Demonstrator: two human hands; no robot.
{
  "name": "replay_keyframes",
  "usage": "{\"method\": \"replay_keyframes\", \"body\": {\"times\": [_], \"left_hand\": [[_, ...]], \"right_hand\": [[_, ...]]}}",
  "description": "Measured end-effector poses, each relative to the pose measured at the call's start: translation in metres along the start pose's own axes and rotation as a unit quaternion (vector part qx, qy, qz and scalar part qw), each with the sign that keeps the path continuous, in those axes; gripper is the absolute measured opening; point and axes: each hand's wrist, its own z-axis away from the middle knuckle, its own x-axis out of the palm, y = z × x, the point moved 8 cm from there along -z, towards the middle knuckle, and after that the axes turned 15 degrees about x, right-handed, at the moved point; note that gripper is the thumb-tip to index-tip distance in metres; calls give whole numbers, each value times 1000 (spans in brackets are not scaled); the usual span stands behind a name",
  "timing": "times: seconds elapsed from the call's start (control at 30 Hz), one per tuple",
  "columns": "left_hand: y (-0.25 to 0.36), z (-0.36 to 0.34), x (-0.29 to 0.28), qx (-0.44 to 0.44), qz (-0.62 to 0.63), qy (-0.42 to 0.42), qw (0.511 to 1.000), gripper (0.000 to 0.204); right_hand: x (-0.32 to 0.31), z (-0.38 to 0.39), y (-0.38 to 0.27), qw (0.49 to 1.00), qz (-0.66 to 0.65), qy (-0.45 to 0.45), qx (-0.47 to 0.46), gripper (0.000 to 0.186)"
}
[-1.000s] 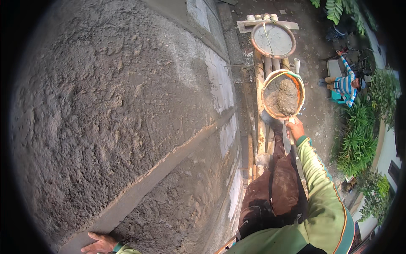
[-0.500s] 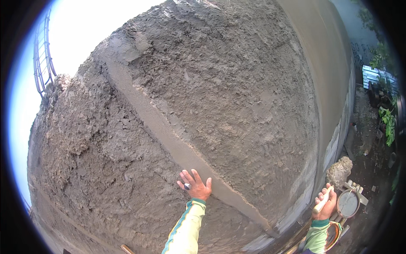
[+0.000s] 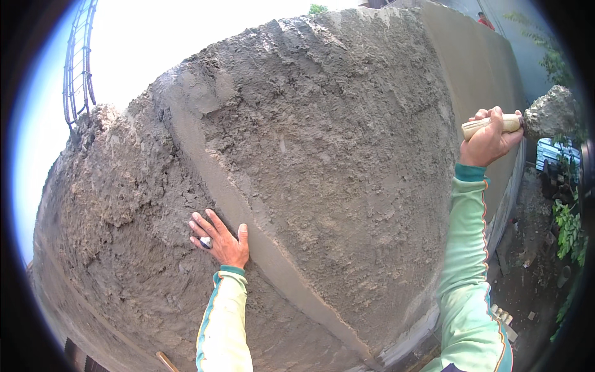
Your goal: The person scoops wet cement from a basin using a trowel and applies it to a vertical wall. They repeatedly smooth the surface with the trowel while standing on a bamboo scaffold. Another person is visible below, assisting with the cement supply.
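A rough, wet mortar-covered wall [image 3: 347, 167] fills most of the view, crossed by a smooth diagonal band [image 3: 266, 248]. My left hand [image 3: 224, 242] lies open against the wall at the left edge of that band, fingers spread, a ring with a dark stone on one finger. Raised at the right, my right hand [image 3: 489, 141] is closed round the pale wooden handle of a trowel [image 3: 480, 126]. A thick lump of grey mortar [image 3: 553, 113] sits at the trowel's far end and hides its blade.
A smooth plastered strip [image 3: 474, 71] runs along the wall's right side. Steel rebar [image 3: 79, 68] sticks up at the upper left. Leafy plants [image 3: 567, 226] and dark ground lie to the right. A wooden handle [image 3: 166, 361] shows at the bottom edge. Someone in red [image 3: 485, 22] is far off, top right.
My right hand has risen from low beside the round containers to the upper right, bringing the trowel with its mortar. My left hand now appears further left and higher on the wall.
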Motion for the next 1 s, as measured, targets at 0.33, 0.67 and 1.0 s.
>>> {"method": "replay_keyframes", "body": {"times": [0.33,0.67,1.0], "left_hand": [[20,-13,14,10,-28,30,999,98],[10,-2,8,26,-39,27,999,95],[12,1,9,26,-45,13,999,97]], "right_hand": [[131,-95,224,827,491,-254,-104,49],[-546,242,39,559,662,-101,489,56],[-145,116,168,769,358,-280,449,41]]}}
